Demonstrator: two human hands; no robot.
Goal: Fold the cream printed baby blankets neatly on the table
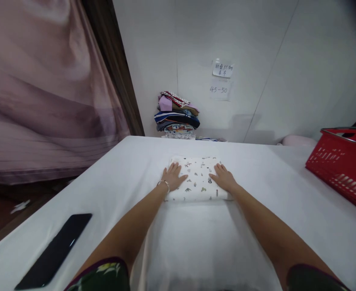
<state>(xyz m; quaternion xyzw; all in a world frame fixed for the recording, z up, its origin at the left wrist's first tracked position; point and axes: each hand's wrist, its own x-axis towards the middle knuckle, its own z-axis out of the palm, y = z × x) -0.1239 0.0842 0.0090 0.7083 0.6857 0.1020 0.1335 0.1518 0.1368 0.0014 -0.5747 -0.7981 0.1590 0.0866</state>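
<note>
A folded white cloth [197,184] with small printed leaf and insect-like motifs lies flat on the white-covered table [256,173]. My left hand [173,178] rests palm down on its left side, fingers spread, with a bracelet round the wrist. On the cloth's right side, my right hand [224,178] presses flat, fingers stretched out and thumb pointing inward. Both hands touch the cloth's upper face and grip nothing. The motifs under the palms are hidden.
A stack of folded fabrics [178,115] stands beyond the table's far edge against the wall. A red plastic basket [344,161] sits at the right. At the left front lies a black phone-like slab [55,250]. A pink curtain [47,89] hangs at the left.
</note>
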